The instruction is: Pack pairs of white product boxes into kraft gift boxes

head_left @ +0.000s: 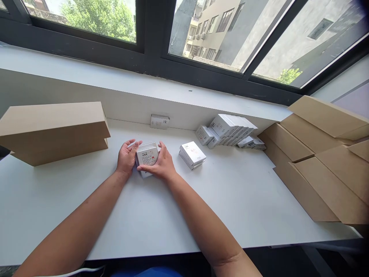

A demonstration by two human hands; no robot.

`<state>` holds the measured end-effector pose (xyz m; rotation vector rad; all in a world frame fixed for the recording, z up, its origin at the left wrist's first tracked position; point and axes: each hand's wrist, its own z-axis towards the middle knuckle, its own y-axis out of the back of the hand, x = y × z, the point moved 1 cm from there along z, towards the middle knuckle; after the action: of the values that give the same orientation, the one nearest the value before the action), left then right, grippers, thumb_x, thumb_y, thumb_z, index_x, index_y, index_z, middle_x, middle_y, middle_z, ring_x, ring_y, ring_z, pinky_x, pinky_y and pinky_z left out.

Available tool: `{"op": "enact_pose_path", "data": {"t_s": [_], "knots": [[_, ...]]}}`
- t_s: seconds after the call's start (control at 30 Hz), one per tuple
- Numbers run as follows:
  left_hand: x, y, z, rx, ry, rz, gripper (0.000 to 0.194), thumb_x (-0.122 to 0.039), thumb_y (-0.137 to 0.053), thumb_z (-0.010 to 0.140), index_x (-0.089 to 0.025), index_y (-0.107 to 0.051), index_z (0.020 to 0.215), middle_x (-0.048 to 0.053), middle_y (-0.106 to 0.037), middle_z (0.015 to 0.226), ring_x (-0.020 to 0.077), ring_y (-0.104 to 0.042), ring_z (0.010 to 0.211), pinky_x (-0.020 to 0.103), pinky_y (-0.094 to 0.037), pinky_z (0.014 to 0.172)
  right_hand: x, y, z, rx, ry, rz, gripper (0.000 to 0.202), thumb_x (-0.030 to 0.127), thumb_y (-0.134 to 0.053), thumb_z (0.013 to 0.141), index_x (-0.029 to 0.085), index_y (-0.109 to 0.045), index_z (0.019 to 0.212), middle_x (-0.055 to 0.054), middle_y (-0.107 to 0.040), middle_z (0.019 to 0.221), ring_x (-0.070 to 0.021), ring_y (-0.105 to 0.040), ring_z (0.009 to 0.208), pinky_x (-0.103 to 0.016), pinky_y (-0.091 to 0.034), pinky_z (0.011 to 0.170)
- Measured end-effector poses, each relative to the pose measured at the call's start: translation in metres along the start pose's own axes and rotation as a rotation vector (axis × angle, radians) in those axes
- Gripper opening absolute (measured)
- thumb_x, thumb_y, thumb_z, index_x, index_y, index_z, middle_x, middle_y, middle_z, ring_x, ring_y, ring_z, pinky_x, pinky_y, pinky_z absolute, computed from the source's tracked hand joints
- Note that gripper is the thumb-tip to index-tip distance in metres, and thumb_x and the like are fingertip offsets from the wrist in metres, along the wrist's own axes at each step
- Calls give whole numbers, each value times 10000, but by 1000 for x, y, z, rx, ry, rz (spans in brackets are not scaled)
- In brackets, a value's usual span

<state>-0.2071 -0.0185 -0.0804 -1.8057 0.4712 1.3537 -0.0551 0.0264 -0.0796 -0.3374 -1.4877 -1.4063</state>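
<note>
Near the middle of the white table, small white printed boxes [149, 155] lie one on another between my two hands. My left hand [127, 156] rests against their left side, its fingers bent and the fingertips at the upper left corner. From the right, my right hand [162, 162] grips the boxes, with the thumb across the printed face and the fingers behind the right edge. Just right of that hand, a short stack of white boxes [192, 154] sits on the table. The undersides of the held boxes are hidden.
Several white boxes [227, 129] are stacked at the back right, and one box [159, 121] leans on the back wall. Large brown cartons [325, 165] fill the right end of the table [138, 223]. Another brown carton [57, 134] stands at the left.
</note>
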Motion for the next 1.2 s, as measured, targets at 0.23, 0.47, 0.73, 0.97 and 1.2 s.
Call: {"op": "enact_pose_path", "data": {"t_s": [0.23,0.47,0.73,0.97,1.2], "knots": [[7,3,7,-153,-82,6,507,-471,-814,757,-204,-525,1076,147,-711,1214,211,-711,1011,363,-556,901,15,1,-13,-46,37,-246,856,436,-779,628,243,-339,1337,-138,-542,1257,-348,-564,1120,-530,-489,904],[7,5,10,-168,-62,-8,499,-436,-824,757,-205,-512,1070,149,-716,1201,219,-721,990,389,-570,884,12,10,-7,-214,224,-292,815,201,-622,636,226,-354,1405,-139,-565,1308,-346,-513,1226,-549,-361,1094],[5,3,6,-75,-2,37,511,-442,-814,763,-196,-530,1109,121,-745,1117,199,-728,831,331,-571,720,11,14,-6,-138,474,-239,906,141,-549,660,253,-319,1528,-79,-436,1547,-324,-267,1517,-570,-113,1262],[0,0,1,53,104,-18,411,-482,-697,829,-188,-566,1085,81,-735,1040,203,-705,872,325,-558,757,-1,11,-1,49,537,-154,858,185,-631,665,204,-402,1491,-118,-367,1602,-314,-223,1541,-517,-298,1232],[-5,-6,-15,357,170,-56,576,-364,-785,768,-184,-529,1252,78,-701,1125,223,-685,959,308,-535,747,-13,15,5,-70,304,-1,829,341,-800,698,221,-459,1444,-130,-591,1372,-305,-545,1276,-469,-472,1076]]}}
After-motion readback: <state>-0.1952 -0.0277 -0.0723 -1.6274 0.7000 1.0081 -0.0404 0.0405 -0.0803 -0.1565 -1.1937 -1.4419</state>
